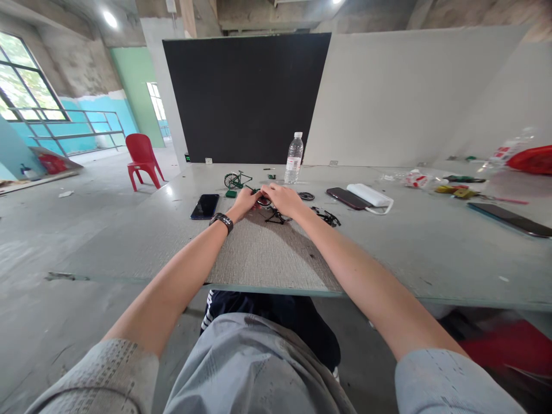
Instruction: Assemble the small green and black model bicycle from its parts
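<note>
My left hand (245, 201), with a dark watch on its wrist, and my right hand (281, 198) meet over the table with fingers closed. Between them shows a small spoked model wheel (264, 202), partly hidden by the fingers; a dark green piece by the fingertips is too small to make out. Just beyond my left hand stands a green model bicycle (236, 179) with one spoked wheel in sight. A small green block (231, 194) lies beside that hand. Nearest my right hand are a loose wheel (306, 196), black thin parts (276, 217) and a tangle of black pieces (326, 216).
A phone (205, 206) lies left of my hands. A clear water bottle (294, 158) stands behind them. To the right are a dark phone (348, 198), a white power bank (369, 195) with a cable, and another phone (511, 219). The table's front edge (276, 290) is near my body.
</note>
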`<state>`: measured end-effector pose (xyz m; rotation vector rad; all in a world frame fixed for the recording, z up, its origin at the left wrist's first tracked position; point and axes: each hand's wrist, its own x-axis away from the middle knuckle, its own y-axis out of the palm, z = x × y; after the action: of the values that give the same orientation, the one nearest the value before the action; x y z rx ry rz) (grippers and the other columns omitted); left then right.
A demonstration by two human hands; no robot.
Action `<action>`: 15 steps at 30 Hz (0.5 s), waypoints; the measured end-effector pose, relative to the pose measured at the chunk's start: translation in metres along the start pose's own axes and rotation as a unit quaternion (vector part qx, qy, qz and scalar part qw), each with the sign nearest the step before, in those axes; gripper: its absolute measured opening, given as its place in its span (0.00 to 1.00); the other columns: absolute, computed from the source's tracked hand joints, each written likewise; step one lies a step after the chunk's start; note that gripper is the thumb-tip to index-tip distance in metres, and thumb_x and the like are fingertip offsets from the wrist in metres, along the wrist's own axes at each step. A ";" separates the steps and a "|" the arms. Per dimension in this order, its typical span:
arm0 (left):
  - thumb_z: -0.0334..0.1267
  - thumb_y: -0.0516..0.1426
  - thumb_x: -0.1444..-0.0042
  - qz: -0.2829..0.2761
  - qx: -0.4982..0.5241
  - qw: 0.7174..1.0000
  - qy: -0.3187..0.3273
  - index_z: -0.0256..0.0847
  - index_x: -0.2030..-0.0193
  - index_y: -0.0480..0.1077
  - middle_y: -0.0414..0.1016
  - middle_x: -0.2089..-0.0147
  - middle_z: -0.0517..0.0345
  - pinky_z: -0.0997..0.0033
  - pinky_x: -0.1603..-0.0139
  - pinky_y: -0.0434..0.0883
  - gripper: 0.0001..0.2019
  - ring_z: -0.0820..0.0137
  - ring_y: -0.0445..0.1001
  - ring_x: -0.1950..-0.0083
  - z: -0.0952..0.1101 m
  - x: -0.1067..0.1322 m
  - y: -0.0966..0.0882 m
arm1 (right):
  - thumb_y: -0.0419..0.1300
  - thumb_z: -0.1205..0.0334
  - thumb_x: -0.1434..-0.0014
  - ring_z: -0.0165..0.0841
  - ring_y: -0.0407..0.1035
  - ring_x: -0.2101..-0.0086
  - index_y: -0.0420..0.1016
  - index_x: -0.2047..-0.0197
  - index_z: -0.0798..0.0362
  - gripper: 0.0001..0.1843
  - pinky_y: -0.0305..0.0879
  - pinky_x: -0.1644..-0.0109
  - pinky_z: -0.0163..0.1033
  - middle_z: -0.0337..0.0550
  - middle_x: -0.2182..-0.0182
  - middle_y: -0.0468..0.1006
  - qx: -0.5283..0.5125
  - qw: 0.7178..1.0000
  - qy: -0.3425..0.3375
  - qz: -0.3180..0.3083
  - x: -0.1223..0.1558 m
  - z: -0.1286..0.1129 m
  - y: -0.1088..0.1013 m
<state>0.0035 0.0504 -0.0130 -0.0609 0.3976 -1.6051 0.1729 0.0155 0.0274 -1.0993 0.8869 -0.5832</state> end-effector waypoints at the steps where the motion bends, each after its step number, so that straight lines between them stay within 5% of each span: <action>1: 0.44 0.60 0.32 -0.002 0.000 1.000 0.000 0.36 0.76 0.71 0.78 0.76 0.51 0.77 0.77 0.65 0.21 0.72 0.75 0.78 0.001 0.001 0.000 | 0.47 0.70 0.30 0.36 0.67 0.70 0.68 0.42 0.50 0.18 0.49 0.69 0.41 0.53 0.51 0.76 0.003 1.000 0.002 0.002 0.000 0.000 0.000; 15: 0.44 0.59 0.31 0.011 0.000 1.000 0.006 0.39 0.73 0.67 0.78 0.75 0.53 0.77 0.78 0.63 0.19 0.71 0.77 0.77 -0.007 -0.005 0.003 | 0.43 0.62 0.23 0.43 0.75 0.60 0.68 0.43 0.54 0.16 0.55 0.65 0.42 0.57 0.51 0.81 -0.025 0.999 0.033 0.001 -0.003 0.000 0.007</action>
<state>0.0051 0.0570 -0.0199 -0.0468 0.4052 -1.5842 0.1706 0.0204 0.0221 -1.1293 0.9648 -0.6009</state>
